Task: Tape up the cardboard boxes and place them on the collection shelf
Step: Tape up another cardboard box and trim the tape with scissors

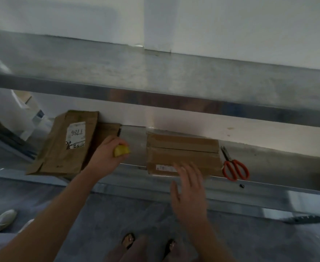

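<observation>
Head view: left hand (109, 155) grips a yellow object (121, 151) above the shelf (133, 138). Right hand (190, 188), fingers spread and holding nothing, hovers at the box (182, 148) front; scissors (235, 168) lie just beside.

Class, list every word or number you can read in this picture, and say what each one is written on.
"1786": handwritten on the white label of the left cardboard box.
Beneath it, a black scrawl: unreadable.
The printed label on the taped box: too blurred to read.
</observation>
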Action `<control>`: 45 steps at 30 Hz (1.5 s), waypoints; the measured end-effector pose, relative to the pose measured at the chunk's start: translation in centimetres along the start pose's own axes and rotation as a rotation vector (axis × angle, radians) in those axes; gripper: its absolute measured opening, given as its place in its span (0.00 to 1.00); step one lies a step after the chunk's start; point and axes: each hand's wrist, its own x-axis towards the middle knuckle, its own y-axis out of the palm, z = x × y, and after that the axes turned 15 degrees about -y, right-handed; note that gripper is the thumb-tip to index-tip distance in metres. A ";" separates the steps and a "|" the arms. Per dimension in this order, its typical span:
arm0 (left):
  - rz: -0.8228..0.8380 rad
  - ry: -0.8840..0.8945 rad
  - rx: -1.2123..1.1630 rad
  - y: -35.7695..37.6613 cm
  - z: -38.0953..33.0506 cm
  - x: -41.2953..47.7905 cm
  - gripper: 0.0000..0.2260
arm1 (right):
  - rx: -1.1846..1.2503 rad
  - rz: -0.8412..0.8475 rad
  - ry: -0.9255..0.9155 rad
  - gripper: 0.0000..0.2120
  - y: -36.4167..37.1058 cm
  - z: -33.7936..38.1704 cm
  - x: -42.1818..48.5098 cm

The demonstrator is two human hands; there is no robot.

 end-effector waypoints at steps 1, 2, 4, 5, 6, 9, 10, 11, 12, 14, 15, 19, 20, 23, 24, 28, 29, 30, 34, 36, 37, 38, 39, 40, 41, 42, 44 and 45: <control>0.006 0.032 0.021 -0.3 0.3 0.1 0.13 | -0.016 0.046 -0.035 0.23 1.3 1.9 1.0; 0.007 0.067 0.041 -0.6 0.6 0.2 0.14 | -0.039 0.082 -0.059 0.24 2.6 3.6 2.2; 0.008 0.130 0.061 -1.2 1.5 0.3 0.13 | -0.097 0.145 -0.068 0.26 4.9 6.1 4.5; 0.014 0.160 0.062 -1.4 1.9 0.3 0.13 | -0.129 0.171 -0.062 0.26 5.9 7.0 5.8; 0.026 0.190 0.060 -1.7 2.3 0.4 0.14 | -0.143 0.194 -0.052 0.27 6.8 7.7 6.9; 0.048 0.258 0.063 -2.3 3.5 0.9 0.17 | -0.087 0.248 -0.011 0.28 8.6 9.0 9.3; 0.043 0.273 0.063 -2.4 3.8 1.1 0.16 | -0.074 0.243 0.002 0.27 9.0 9.3 9.7; 0.038 0.283 0.057 -2.5 4.2 1.4 0.15 | -0.067 0.230 0.016 0.25 9.3 9.4 10.1; 0.034 0.290 0.048 -2.6 4.5 1.6 0.15 | -0.060 0.208 0.028 0.23 9.5 9.5 10.4; 0.031 0.311 0.039 -2.7 5.0 1.9 0.15 | -0.029 0.200 0.066 0.16 9.7 9.5 11.0; 0.040 0.320 0.037 -2.8 5.2 2.0 0.15 | -0.021 0.204 0.080 0.11 9.8 9.4 11.2; 0.198 0.271 -0.060 -2.9 5.5 2.1 0.19 | 0.059 0.234 0.113 0.02 10.0 8.6 12.0; 0.264 0.235 -0.099 -2.9 5.6 2.0 0.20 | 0.089 0.254 0.133 0.03 10.0 8.4 12.2; 0.396 0.178 -0.085 -2.6 6.4 2.2 0.21 | 0.127 0.295 0.157 0.04 10.0 7.6 12.5; 0.389 0.188 -0.047 -2.6 6.7 2.5 0.24 | 0.129 0.305 0.161 0.04 10.0 7.6 12.4; 0.261 0.143 0.043 -3.1 8.0 4.4 0.30 | 0.154 0.284 0.084 0.02 10.2 9.2 10.5; 0.241 0.118 0.058 -3.1 8.3 4.8 0.30 | 0.170 0.272 0.089 0.03 10.3 9.6 10.0; 0.232 0.123 0.102 -3.0 8.4 5.1 0.29 | 0.192 0.269 0.127 0.03 10.5 9.7 9.5; 0.165 0.353 0.338 -2.2 9.0 5.1 0.24 | 0.297 0.289 0.382 0.05 12.3 9.1 8.2; 0.083 0.425 0.429 -1.6 10.0 5.6 0.21 | 0.316 0.271 0.450 0.06 13.6 9.1 7.8; 0.066 0.432 0.455 -1.1 10.5 5.9 0.19 | 0.315 0.272 0.484 0.07 14.3 9.0 7.8; 0.063 0.432 0.468 -0.6 10.9 6.2 0.18 | 0.311 0.285 0.515 0.07 15.0 8.8 7.8; 0.069 0.413 0.475 -0.1 11.2 6.4 0.17 | 0.296 0.302 0.538 0.08 15.6 8.6 8.0; 0.064 0.388 0.484 0.4 11.6 6.5 0.16 | 0.273 0.320 0.555 0.08 16.1 8.3 8.2; 0.069 0.345 0.484 0.8 11.6 6.6 0.16 | 0.254 0.330 0.570 0.09 16.5 8.1 8.5; 0.073 0.309 0.473 1.2 11.5 6.6 0.17 | 0.246 0.336 0.585 0.09 16.9 7.8 8.7; 0.078 0.270 0.431 2.1 11.6 6.7 0.16 | 0.216 0.373 0.605 0.11 17.8 7.3 8.8; 0.092 0.250 0.401 2.4 11.7 6.8 0.14 | 0.195 0.403 0.620 0.12 18.2 7.0 8.7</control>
